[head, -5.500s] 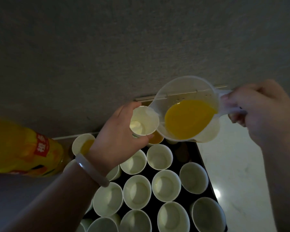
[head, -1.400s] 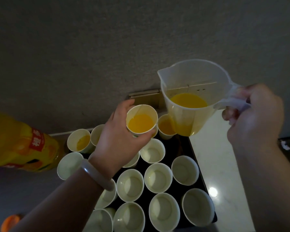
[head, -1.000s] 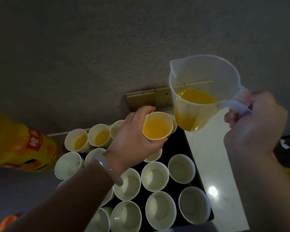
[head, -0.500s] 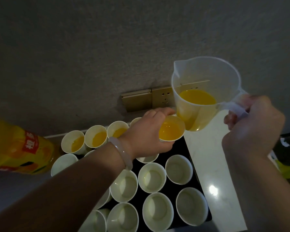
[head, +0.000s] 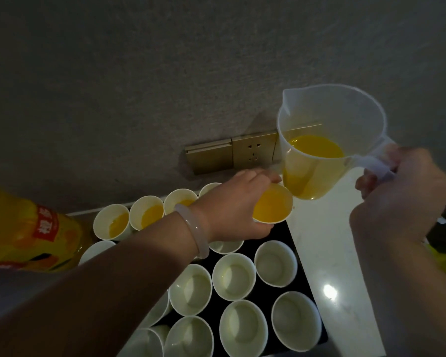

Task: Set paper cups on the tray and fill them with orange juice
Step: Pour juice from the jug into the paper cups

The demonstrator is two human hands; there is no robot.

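My left hand point(head: 232, 210) grips a paper cup point(head: 273, 208) full of orange juice at the far right corner of the black tray point(head: 281, 235); whether the cup stands on the tray is hidden. My right hand point(head: 399, 202) holds the handle of a clear plastic jug point(head: 330, 140), upright and about a third full of juice, just right of that cup. Three filled cups point(head: 150, 212) line the tray's far row. Several empty white cups point(head: 234, 276) fill the nearer rows.
A large orange juice bottle point(head: 23, 230) lies at the left beside the tray. A grey wall with a brass socket plate point(head: 232, 154) rises right behind the cups. A white marble counter strip point(head: 335, 279) runs along the tray's right side.
My left hand carried the filled cup from mid-air down and right to the tray's far right corner. The jug went from tilted and pouring to upright, and stays raised at the right.
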